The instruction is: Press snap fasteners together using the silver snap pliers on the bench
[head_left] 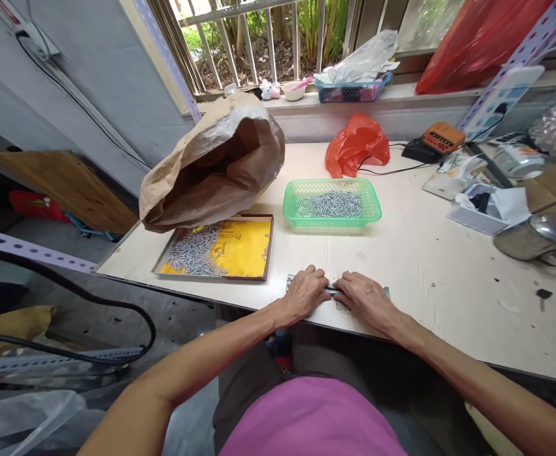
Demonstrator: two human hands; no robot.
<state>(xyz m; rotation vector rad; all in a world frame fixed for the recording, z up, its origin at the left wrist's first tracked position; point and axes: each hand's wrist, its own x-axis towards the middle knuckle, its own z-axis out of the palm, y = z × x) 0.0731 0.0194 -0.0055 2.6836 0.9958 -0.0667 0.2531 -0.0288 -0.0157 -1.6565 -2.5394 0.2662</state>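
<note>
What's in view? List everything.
Tabletop: one, pale, centre
Perforated basket: one, green, tabletop middle
Shallow tray: one, brown-edged, yellow-lined, left of basket
Metal pins: many, silver, in both
Paper sack: one, brown, overhanging tray
Plastic bags: two, red, behind basket, upper right
Battery: one, orange, on charger
Charger: one, black, back right
Sill basket: one, blue, windowsill
Window: one, silver-barred, back
Wooden board: one, brown, left
Metal strip: one, grey, beneath hands
Left hand: one, bare, strip's left
Right hand: one, bare, strip's right

Both forearms reach forward, hands close together.
Left hand [306,291] and right hand [366,297] palms down, fingers curled, fingertips nearly meeting; elbows bent, spread wide.
</note>
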